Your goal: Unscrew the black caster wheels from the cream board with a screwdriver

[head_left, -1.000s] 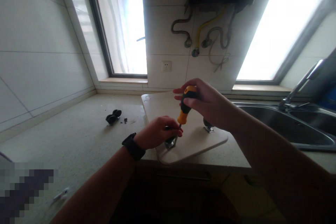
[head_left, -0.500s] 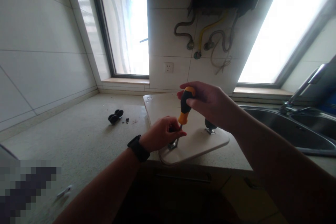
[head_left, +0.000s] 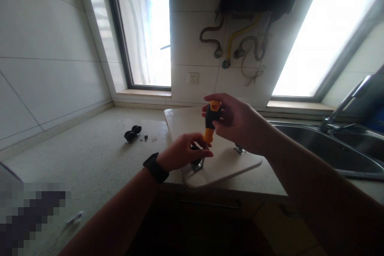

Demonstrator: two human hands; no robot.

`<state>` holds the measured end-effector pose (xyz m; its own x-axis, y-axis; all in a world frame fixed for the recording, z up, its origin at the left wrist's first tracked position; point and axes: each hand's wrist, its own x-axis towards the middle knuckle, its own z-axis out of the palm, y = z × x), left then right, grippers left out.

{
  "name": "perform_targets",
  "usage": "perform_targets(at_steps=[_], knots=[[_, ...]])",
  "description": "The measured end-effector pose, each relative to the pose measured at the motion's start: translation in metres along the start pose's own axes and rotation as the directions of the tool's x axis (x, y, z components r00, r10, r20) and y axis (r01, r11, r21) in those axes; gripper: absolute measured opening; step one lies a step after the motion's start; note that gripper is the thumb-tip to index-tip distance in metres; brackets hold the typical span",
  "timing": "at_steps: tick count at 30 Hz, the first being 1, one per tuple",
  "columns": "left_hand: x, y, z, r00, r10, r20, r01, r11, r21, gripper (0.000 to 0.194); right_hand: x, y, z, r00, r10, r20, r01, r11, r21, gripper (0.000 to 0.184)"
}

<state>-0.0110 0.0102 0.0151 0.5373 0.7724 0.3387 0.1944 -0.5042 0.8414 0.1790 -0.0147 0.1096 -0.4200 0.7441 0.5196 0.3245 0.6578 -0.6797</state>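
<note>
My right hand [head_left: 232, 122] is wrapped round the black-and-orange handle of a screwdriver [head_left: 212, 121], which points down at a slight tilt. My left hand [head_left: 190, 150], with a black watch on its wrist, has its thumb and fingers closed round the shaft low down, just under the handle. Below those fingers, a black caster wheel on a metal plate [head_left: 197, 166] sits at the near corner of a white board [head_left: 223, 174] lying on the counter. A second caster's metal plate [head_left: 240, 151] shows near the right corner, its wheel mostly behind my right hand. The screwdriver's tip is hidden.
Two loose black caster wheels [head_left: 132, 133] lie on the counter [head_left: 99, 160] left of the board, with several small screws [head_left: 145, 138] beside them. To the right is a metal double sink [head_left: 318, 144] with a faucet [head_left: 345, 104]. A wall socket [head_left: 193, 78] is behind the board.
The screwdriver handle has turned in my right hand and stands slightly more upright. My right fingers have shifted their grip, and my left hand has moved slightly, showing more of the near caster.
</note>
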Motion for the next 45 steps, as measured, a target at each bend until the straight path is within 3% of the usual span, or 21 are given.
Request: perform_targets(at_steps=[3,6,9,15,22,25,27,33,36,41,45], knots=[[-0.002,0.004,-0.005,0.996,0.017,0.091,-0.009,0.997,-0.082,0.028,0.001,0.001,0.004,1.000,0.015,-0.017,-0.014,0.998,0.064,0.044],[-0.003,0.005,-0.006,0.997,0.010,0.078,-0.002,0.995,-0.100,0.022,0.003,-0.001,0.006,0.994,0.045,-0.099,-0.050,0.997,-0.055,0.026],[-0.002,0.006,-0.004,0.999,0.019,0.041,-0.016,0.997,-0.072,0.018,0.004,-0.004,0.006,0.987,0.040,-0.157,-0.069,0.980,-0.185,0.032],[-0.003,0.009,-0.004,0.999,0.020,-0.049,-0.020,1.000,0.013,0.016,0.001,-0.008,0.003,0.987,0.089,-0.136,-0.099,0.993,-0.061,0.048],[-0.002,0.007,0.003,0.992,-0.045,-0.116,0.051,0.998,0.044,0.022,0.002,-0.002,0.003,0.998,0.024,-0.056,-0.022,0.999,0.037,0.040],[-0.002,0.009,0.009,0.988,-0.060,-0.139,0.067,0.997,0.043,0.025,0.005,-0.002,0.004,0.993,0.001,-0.120,-0.013,0.995,-0.095,0.025],[-0.002,0.008,0.012,0.987,-0.056,-0.153,0.064,0.997,0.051,0.026,0.006,-0.003,0.005,0.986,0.009,-0.164,-0.036,0.986,-0.161,0.031],[0.000,0.001,0.016,0.978,-0.039,-0.205,0.057,0.995,0.078,0.031,0.004,-0.004,0.004,0.985,0.091,-0.147,-0.086,0.995,0.041,0.047],[0.000,0.003,0.011,0.984,-0.058,-0.171,0.063,0.998,0.025,0.036,0.002,-0.002,0.004,0.995,0.072,-0.073,-0.062,0.989,0.137,0.046],[-0.002,0.009,0.001,0.998,0.013,0.066,-0.007,0.996,-0.086,0.030,0.004,0.001,0.006,0.998,0.032,-0.046,-0.021,0.976,0.218,0.042],[-0.002,0.009,0.001,0.996,-0.056,0.063,0.061,0.996,-0.067,0.025,0.007,-0.001,0.007,0.992,0.018,-0.123,-0.015,1.000,0.024,0.031]])
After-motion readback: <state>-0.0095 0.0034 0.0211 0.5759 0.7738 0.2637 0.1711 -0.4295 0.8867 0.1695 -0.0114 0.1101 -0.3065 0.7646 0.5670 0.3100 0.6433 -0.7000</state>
